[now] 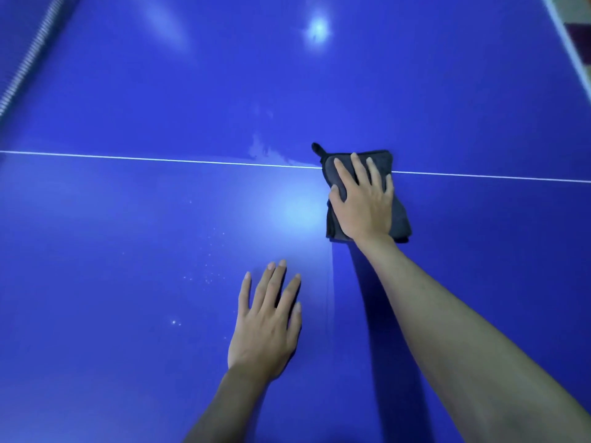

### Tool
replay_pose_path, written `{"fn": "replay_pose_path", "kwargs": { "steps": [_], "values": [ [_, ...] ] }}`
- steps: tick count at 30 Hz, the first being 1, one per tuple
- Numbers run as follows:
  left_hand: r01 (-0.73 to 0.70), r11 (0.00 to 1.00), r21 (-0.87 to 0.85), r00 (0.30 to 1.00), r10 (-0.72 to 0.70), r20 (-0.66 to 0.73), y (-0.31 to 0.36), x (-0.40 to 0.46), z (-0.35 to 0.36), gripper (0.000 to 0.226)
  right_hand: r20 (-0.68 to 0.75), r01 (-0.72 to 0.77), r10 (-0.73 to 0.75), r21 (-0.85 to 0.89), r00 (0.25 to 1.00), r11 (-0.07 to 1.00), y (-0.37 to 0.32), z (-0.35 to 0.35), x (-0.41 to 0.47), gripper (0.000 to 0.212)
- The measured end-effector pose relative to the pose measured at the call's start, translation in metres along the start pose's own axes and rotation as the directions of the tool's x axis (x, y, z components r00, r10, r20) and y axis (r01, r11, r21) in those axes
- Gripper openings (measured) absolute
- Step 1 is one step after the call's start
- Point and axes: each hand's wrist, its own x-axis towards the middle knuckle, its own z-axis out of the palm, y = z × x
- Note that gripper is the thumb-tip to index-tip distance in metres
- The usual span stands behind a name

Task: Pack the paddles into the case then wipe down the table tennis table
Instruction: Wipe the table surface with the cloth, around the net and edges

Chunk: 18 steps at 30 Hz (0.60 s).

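Blue table [160, 91]: right hand [364, 206] fingers spread pressing grey cloth [401, 219]; left hand [265, 324] flat.

Folded cloth [367, 199] lies on table [160, 91], straddling centre line [160, 159], right of middle. Right hand [363, 203] flat on top of cloth. Left hand [267, 318] flat on table, nearer and to the left, apart from cloth. Net [27, 62], probably, along far left edge. Droplets [208, 270] left of left hand.

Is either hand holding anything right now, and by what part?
Nothing is gripped: right hand presses flat on the folded cloth; left hand rests on the table.
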Motion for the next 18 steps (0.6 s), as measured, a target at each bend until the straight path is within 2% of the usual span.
{"fn": "replay_pose_path", "kwargs": {
  "steps": [8, 13, 15, 18],
  "values": [
    [-0.002, 1.0, -0.021, 1.0, 0.001, -0.026, 0.001, 0.0, -0.002, 0.049, 0.001, 0.014, -0.014, 0.007, 1.0, 1.0, -0.008, -0.002, -0.051, 0.057],
    [-0.013, 0.999, -0.05, 0.996, 0.009, -0.091, 0.001, 0.0, 0.0, 0.05, -0.029, 0.048, -0.048, -0.003, 0.998, 0.999, -0.027, -0.008, -0.137, 0.059],
    [-0.055, 0.998, -0.03, 0.994, 0.052, -0.095, -0.001, -0.001, 0.001, 0.052, -0.044, 0.03, -0.03, -0.007, 0.999, 1.0, -0.041, -0.011, -0.176, 0.058],
    [-0.115, 0.989, -0.094, 0.978, 0.096, -0.187, -0.004, -0.007, -0.006, 0.052, -0.024, -0.003, 0.003, -0.018, 1.0, 1.0, -0.064, -0.017, -0.235, 0.057]
  ]
}}
